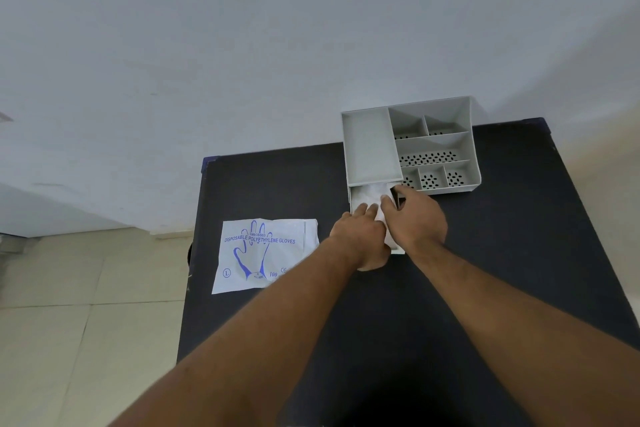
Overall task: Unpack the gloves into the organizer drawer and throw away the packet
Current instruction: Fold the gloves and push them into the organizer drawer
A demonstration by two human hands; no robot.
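On dark table [485, 288]: organizer [433, 146], drawer [356, 196] pulled out, gloves [372, 192] inside. Left hand [360, 236] and right hand [415, 218] press the stack down, fingers curled on it. Packet [266, 253] lies flat, well left (looks empty). Risk: slippery gloves bulging over the rim, jamming closure.

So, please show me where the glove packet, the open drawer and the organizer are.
glove packet [265, 255]: head view, middle of its printed face.
open drawer [356, 196]: head view, left part by the wall.
organizer [369, 146]: head view, flat top of its left section.

Drawer [356, 194] mostly under hands.
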